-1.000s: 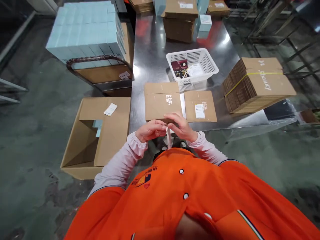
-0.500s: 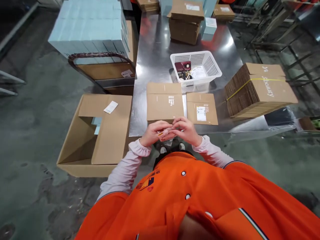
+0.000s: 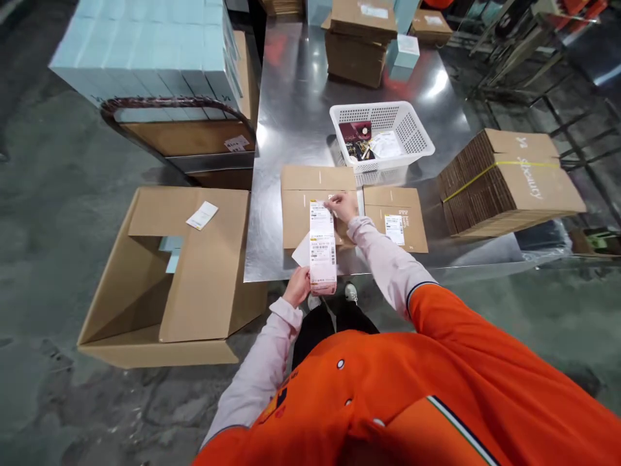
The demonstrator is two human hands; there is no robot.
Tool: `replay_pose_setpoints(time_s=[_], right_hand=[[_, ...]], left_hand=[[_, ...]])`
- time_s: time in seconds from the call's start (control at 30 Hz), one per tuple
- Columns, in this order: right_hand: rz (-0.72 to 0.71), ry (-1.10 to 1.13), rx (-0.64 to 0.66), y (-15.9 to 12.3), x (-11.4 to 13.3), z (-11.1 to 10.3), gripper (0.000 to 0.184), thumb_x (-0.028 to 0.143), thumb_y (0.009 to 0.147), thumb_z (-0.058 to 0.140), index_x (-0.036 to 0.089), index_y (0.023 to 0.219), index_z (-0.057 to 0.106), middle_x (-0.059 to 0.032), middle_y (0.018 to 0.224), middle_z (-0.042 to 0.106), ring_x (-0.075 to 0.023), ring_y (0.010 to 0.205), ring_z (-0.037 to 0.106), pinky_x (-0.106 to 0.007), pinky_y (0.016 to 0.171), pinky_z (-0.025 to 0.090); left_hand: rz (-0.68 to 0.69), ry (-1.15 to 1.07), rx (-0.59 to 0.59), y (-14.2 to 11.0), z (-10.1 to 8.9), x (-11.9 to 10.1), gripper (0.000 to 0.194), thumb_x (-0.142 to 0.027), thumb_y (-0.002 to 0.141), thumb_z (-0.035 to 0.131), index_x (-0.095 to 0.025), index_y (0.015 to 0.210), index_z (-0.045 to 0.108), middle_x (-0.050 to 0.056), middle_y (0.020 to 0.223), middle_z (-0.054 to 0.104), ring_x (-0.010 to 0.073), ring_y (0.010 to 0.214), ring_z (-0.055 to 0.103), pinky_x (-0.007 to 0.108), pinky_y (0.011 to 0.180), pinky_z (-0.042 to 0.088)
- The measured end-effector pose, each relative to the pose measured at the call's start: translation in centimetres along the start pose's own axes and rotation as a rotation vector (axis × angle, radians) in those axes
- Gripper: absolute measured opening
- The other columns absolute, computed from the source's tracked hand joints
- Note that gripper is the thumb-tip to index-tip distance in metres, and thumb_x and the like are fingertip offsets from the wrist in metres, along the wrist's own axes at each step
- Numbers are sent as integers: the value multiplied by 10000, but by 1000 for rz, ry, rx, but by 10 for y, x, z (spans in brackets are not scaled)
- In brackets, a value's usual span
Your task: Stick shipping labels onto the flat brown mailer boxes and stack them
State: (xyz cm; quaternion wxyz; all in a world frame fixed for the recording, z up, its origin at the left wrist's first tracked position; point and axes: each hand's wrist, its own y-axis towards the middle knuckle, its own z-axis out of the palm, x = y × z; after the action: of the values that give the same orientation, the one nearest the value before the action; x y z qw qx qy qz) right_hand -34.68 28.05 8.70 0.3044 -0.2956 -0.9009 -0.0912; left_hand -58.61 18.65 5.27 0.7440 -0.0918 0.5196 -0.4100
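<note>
A long white shipping label [image 3: 323, 246] is stretched between my hands over the front edge of the steel table [image 3: 291, 116]. My right hand [image 3: 343, 206] pinches its top end above a flat brown cardboard box [image 3: 298, 210]. My left hand [image 3: 298, 285] grips the label's lower end together with a white backing sheet [image 3: 301, 255], just off the table edge. A second flat brown box [image 3: 400, 217] carrying a stuck-on label lies to the right.
A white plastic basket [image 3: 412, 133] with small items stands behind the boxes. A strapped bundle of flat cartons [image 3: 509, 178] lies at the right. An open carton [image 3: 160, 272] sits on the floor at left, behind it a cart of pale blue boxes [image 3: 145, 45].
My hands were together, closed on a small folded piece, by my chest. Now they have drawn apart, the label is pulled out long, and my right hand has reached onto the flat box.
</note>
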Motion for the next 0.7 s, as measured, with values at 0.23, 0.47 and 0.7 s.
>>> replay_pose_setpoints(time_s=[0.23, 0.47, 0.7], right_hand=[[-682, -362, 329, -4, 1, 15, 641, 444, 926, 523, 150, 1480, 386, -151, 1571, 309, -315, 1469, 213, -558, 1190, 45], [-695, -419, 362, -31, 9, 31, 777, 531, 924, 487, 48, 1507, 310, -218, 1605, 154, -373, 1503, 64, -621, 1170, -28], [-950, -79, 521, -109, -28, 18, 404, 298, 967, 374, 169, 1259, 621, -134, 1394, 541, -238, 1325, 449, -439, 1144, 299]], left_hand=[[35, 393, -204, -39, -47, 24, 176, -349, 715, 634, -222, 737, 513, 89, 803, 621, 287, 920, 618, 426, 819, 507], [863, 771, -280, -61, -32, -67, 176, -380, 824, 605, -206, 819, 583, 177, 1167, 602, 301, 1251, 486, 459, 1108, 331], [453, -46, 48, -34, 26, -144, 438, -427, 962, 368, -115, 1010, 671, 162, 993, 683, 300, 947, 660, 427, 806, 540]])
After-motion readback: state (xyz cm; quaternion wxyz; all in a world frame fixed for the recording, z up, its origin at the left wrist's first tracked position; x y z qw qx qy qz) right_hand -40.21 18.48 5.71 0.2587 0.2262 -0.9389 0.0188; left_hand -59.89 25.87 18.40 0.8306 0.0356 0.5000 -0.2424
